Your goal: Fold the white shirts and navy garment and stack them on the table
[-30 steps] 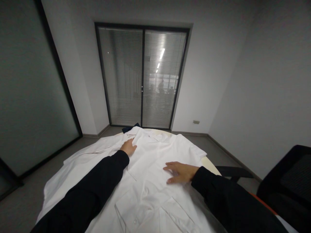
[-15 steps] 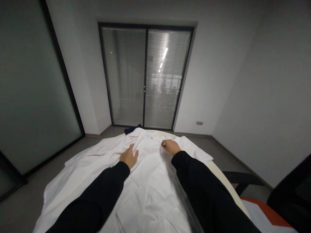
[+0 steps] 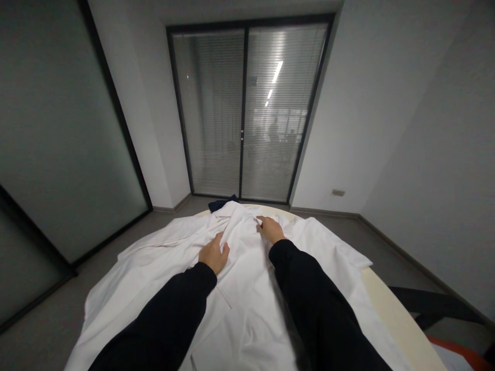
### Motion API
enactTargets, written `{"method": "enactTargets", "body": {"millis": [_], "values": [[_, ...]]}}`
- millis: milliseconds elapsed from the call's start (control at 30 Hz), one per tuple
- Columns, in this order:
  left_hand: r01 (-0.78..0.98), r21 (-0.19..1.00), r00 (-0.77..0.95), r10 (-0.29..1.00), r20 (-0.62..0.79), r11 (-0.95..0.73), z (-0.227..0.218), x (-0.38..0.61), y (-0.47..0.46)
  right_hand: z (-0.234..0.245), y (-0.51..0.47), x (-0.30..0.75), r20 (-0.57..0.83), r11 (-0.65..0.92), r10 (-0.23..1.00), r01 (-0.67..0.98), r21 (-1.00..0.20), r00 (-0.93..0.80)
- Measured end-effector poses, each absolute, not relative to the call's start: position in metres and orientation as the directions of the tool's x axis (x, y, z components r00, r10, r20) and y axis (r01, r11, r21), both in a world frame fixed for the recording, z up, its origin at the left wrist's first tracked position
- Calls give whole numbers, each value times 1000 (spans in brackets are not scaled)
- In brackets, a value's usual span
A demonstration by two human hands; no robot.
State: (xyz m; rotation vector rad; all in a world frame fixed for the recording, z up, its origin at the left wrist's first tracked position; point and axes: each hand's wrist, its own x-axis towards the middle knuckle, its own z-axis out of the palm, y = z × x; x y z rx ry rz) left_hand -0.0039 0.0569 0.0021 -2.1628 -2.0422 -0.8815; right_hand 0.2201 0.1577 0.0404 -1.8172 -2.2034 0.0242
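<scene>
A white coat (image 3: 150, 268), wrinkled and spread wide, covers most of a round table, with its collar end at the far side. My left hand (image 3: 214, 254) lies on the left part of its front, fingers apart and thumb out to the right. Near the collar, my right hand (image 3: 271, 230) pinches the coat's cloth between thumb and curled fingers. The fingertips partly hide the bit of cloth they hold. Thin dark lines on the coat's front look like pocket or seam edges.
The cream table edge (image 3: 390, 309) shows at the right. A dark blue item (image 3: 222, 204) lies at the far edge. Bottom right are a dark chair part (image 3: 436, 304) and something orange (image 3: 460, 348). Glass doors with blinds (image 3: 216, 118) stand beyond the table.
The view has swung a little to the left, so the room appears shifted right. My right hand has moved slightly toward the collar; my left hand stays on the coat.
</scene>
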Motion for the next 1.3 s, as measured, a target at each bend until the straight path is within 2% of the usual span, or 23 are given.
{"method": "enactTargets", "body": {"millis": [300, 500, 633, 733, 800, 967, 1167, 1300], "values": [[906, 384, -21, 888, 458, -177, 1, -5, 57, 32, 164, 206, 195, 133, 976, 969, -207, -92], [833, 490, -47, 850, 525, -257, 3, -8, 58, 40, 167, 201, 277, 80, 961, 954, -288, 3], [800, 500, 1, 835, 550, -331, 6, -13, 64, 35, 172, 196, 245, 198, 963, 917, -347, -115], [792, 525, -14, 851, 526, -311, 11, -17, 68, 23, 173, 195, 189, 315, 947, 867, -387, -260], [793, 529, -15, 858, 513, -302, 17, -18, 69, 12, 172, 197, 157, 330, 944, 851, -410, -290], [818, 500, 18, 881, 473, -285, 38, -13, 68, -6, 161, 205, 86, 256, 966, 847, -467, -244], [888, 404, 46, 917, 396, -219, 74, 10, 54, 20, 144, 206, 225, 298, 954, 724, -622, -200], [921, 316, 123, 941, 316, -227, 93, 39, 40, 42, 134, 199, 230, 278, 961, 589, -759, -157]]}}
